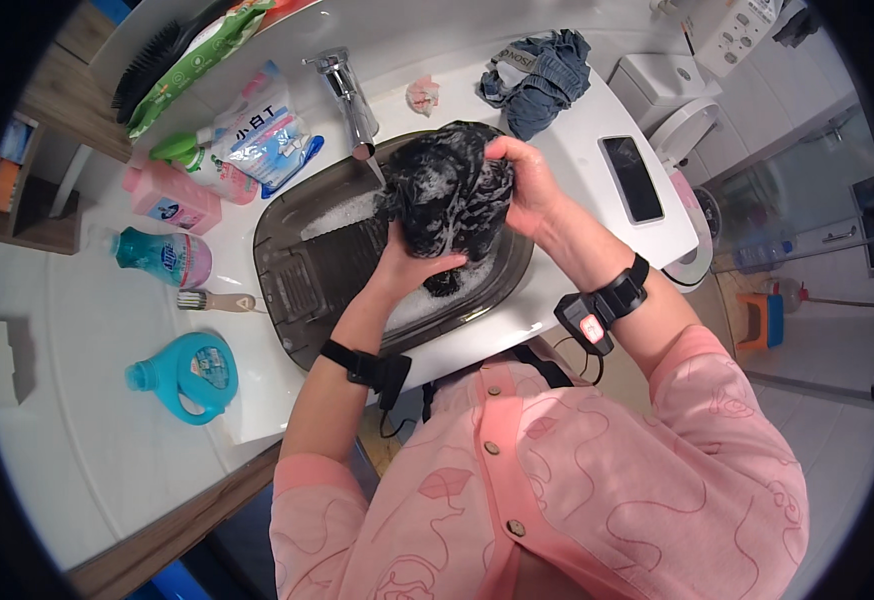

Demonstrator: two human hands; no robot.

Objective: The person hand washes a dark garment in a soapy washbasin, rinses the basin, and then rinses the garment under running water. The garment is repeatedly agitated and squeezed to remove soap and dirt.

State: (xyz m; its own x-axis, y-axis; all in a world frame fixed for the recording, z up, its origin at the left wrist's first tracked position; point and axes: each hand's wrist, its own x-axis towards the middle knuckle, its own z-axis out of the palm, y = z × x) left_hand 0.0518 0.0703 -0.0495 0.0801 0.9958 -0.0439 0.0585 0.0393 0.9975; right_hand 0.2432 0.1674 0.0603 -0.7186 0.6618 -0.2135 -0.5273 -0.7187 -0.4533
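A wet, soapy bundle of black cloth (pixel 452 191) is held between both my hands, above a dark translucent plastic washbasin (pixel 287 337). My left hand (pixel 414 262) grips it from below on the left, thumb along its lower edge. From the right, my right hand (pixel 528 180) clasps its upper side, fingers partly hidden. Inside the basin are suds and a ribbed washboard surface (pixel 347 255). Just left of the cloth, a thin stream of water falls from a chrome faucet (pixel 351 105). A dark piece of cloth (pixel 443 283) shows below the bundle in the basin.
Left of the basin stand a detergent pouch (pixel 261 142), pink bottle (pixel 174 201), teal bottle (pixel 163 257), scrub brush (pixel 216 301) and blue jug (pixel 189 375). Behind and right lie crumpled pink-white tissue (pixel 423 95), grey-blue clothing (pixel 538 79) and a smartphone (pixel 632 180).
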